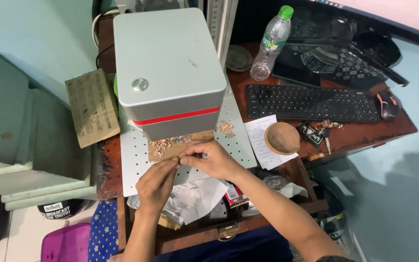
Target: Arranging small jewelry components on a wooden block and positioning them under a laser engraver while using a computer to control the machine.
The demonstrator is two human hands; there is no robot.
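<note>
My left hand (155, 183) and my right hand (210, 160) meet over a small brown board (170, 151) that lies on a white perforated plate (132, 160). Their fingertips pinch something tiny between them, too small to make out. Several small coppery rings (162, 144) lie heaped on the board just beyond my fingers, under the front of a grey box-shaped machine (168, 63) with a red stripe. A second little heap of coppery pieces (226, 128) sits on the plate to the right.
On the wooden desk to the right are a black keyboard (311, 103), a mouse (388, 105), a plastic bottle (270, 43), a wooden bowl (282, 138) and a paper slip (260, 140). A worn brown block (92, 106) lies at the left. Crumpled paper fills an open drawer (195, 199).
</note>
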